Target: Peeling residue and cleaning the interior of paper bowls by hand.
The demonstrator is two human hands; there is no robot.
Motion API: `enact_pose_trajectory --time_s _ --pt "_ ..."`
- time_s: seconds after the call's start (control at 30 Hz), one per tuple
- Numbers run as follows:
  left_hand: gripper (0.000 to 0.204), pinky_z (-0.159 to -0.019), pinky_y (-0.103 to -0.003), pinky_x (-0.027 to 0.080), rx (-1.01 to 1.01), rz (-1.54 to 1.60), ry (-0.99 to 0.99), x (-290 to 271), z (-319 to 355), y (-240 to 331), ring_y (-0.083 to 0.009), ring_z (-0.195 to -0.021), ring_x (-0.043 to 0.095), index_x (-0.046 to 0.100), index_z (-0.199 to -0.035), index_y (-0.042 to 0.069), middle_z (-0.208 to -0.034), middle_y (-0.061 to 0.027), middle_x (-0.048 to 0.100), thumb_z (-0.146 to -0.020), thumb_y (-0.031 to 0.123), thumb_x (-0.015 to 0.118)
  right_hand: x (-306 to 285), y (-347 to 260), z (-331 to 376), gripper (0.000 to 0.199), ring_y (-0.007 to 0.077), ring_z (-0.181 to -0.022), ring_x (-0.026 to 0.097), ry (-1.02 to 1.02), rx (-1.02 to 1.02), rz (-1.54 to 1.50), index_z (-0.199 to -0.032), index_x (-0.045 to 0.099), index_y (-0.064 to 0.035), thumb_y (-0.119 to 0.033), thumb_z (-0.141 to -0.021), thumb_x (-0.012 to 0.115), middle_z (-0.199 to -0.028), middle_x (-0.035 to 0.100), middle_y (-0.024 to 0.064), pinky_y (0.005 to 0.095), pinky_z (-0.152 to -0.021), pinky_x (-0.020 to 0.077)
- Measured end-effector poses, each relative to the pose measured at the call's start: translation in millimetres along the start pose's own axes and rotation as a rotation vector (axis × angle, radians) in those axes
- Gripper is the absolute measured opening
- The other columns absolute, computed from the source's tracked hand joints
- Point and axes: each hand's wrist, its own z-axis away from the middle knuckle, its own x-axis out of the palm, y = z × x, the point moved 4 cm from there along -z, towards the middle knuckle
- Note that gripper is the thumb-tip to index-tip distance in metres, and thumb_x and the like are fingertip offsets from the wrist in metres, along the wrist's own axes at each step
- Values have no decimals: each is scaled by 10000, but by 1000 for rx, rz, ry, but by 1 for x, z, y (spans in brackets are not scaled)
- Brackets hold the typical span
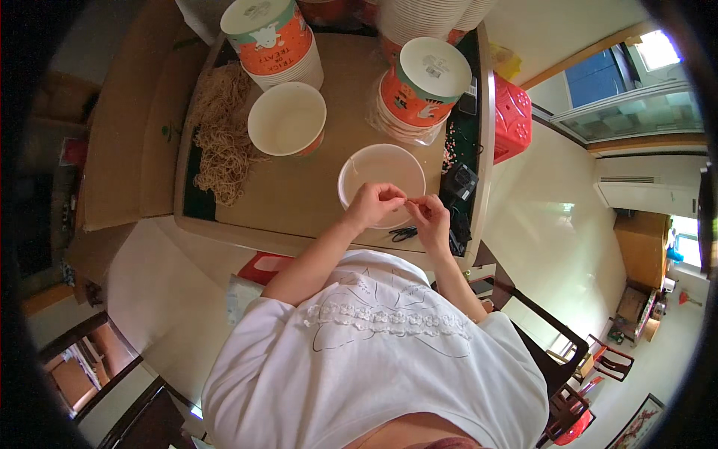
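Over the near part of a cream-edged counter (485,82), two bare hands at work, itemised with their surroundings:

- Left hand (372,206): above the near half of the tub, entering from the lower left; thumb and forefinger pressed together at the tips, pointing right.
- Right hand (431,221): at the tub's right-hand side; thumb and forefinger likewise pressed together, fingertips meeting those of the left. Whatever lies between the fingers is too small to tell.
- Tub (380,166): one, round, pale pinkish-white, mouth upward; stands on the counter directly beneath the hands, near the front edge.
- Cup (286,120): one, large, cream inside, upright; beyond the tub and to its left.
- Left cup stack (277,51): orange, teal and white, base uppermost; just behind the single cup.
- Right cup stack (425,96): similar colours, base uppermost, clear wrapping about its lower part; behind the tub.
- Twine (223,135): loose tan heap, left side of the counter.
- Beads (449,150): small, pinkish, scattered beside the right cup stack.
- Device (459,181): black, boxy, right of the tub.
- Stool (512,118): red, beyond the right edge.
- Cardboard (123,142): large brown sheets, left of the counter.
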Motion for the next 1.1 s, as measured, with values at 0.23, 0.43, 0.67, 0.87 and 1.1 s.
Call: enact_pose_trajectory --time_s 0.23,0.43,0.67,0.87,1.1 --pt "144 -520 -185 442 -97 14 -40 -1 4 9 -71 -643 616 672 -959 12 -812 -38 683 -863 103 616 2 -3 1 34 46 -628 428 47 -33 -55 -803 632 -1 -26 -818 649 -724 476 -19 185 -567 351" --pt "114 -553 -222 485 56 -159 32 2 5 13 -87 -622 618 665 -911 0 -748 -40 675 -848 86 623 1 -12 1 46 54 -611 432 64 -103 76 -808 631 -20 -13 -777 664 -704 467 -3 195 -548 355" --pt "78 -608 -274 514 104 -226 182 -4 6 11 -148 -648 654 654 -801 13 -726 -78 677 -793 88 635 3 -41 5 149 226 -719 584 56 -237 338 -888 596 -43 -44 -754 660 -836 584 103 299 -623 467" --pt "84 -604 -260 498 210 -296 224 -5 10 19 -105 -616 613 656 -833 22 -708 -48 666 -803 99 646 5 -27 0 165 260 -698 631 -67 -194 354 -926 582 -43 -75 -779 648 -820 629 125 324 -611 495" --pt "81 -625 -316 513 160 -315 223 -5 11 20 -209 -665 656 641 -790 17 -729 -102 669 -777 96 631 6 -38 0 94 212 -633 607 -39 -30 317 -888 616 -56 -93 -805 638 -768 617 110 290 -587 480"
